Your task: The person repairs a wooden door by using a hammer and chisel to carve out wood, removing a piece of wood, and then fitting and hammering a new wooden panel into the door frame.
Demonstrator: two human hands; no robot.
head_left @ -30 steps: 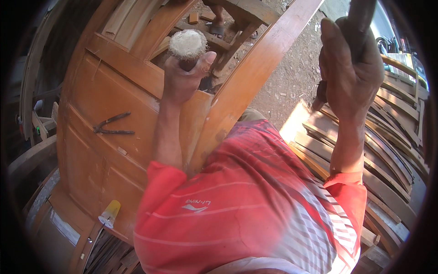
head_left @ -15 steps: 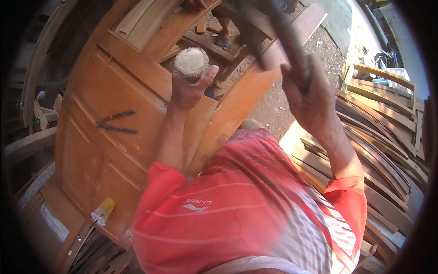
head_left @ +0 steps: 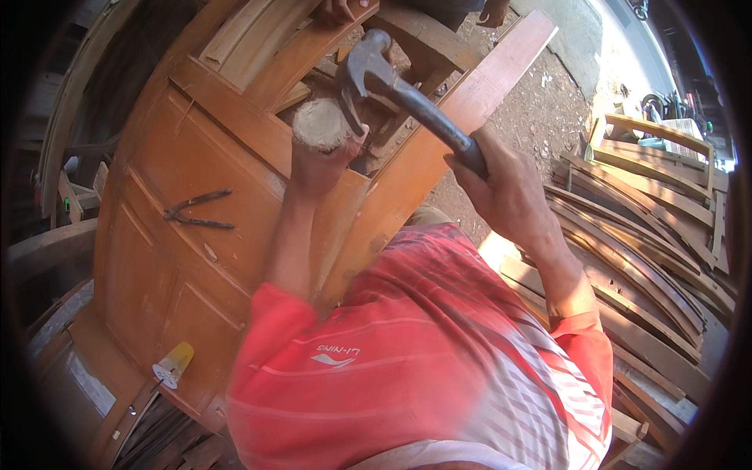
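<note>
My right hand (head_left: pixel 505 184) grips the dark handle of a claw hammer (head_left: pixel 419 106), raised over the work with its head toward the upper left. My left hand (head_left: pixel 317 168) is wrapped round an upright round block (head_left: pixel 321 124) with a pale, rough, frayed-looking top; its lower part is hidden by my fingers. In this view the hammer's claw overlaps the block's right edge; whether they touch I cannot tell. Beneath both hands lies a brown panelled wooden door (head_left: pixel 207 149). A pair of dark pincers (head_left: pixel 196 213) lies on it with the handles spread, left of my left forearm.
A yellow cup (head_left: pixel 178 360) lies at the door's lower left. Long wooden strips (head_left: pixel 627 235) are stacked on the right. Another person's hand (head_left: pixel 339 11) rests on the frame at the far edge, with a second hand (head_left: pixel 493 12) nearby. A plank (head_left: pixel 501 70) juts out to the upper right.
My right hand has brought the hammer down and left, its head now beside the block. My left hand and block have shifted slightly left and down. Another person's second hand has appeared at the top.
</note>
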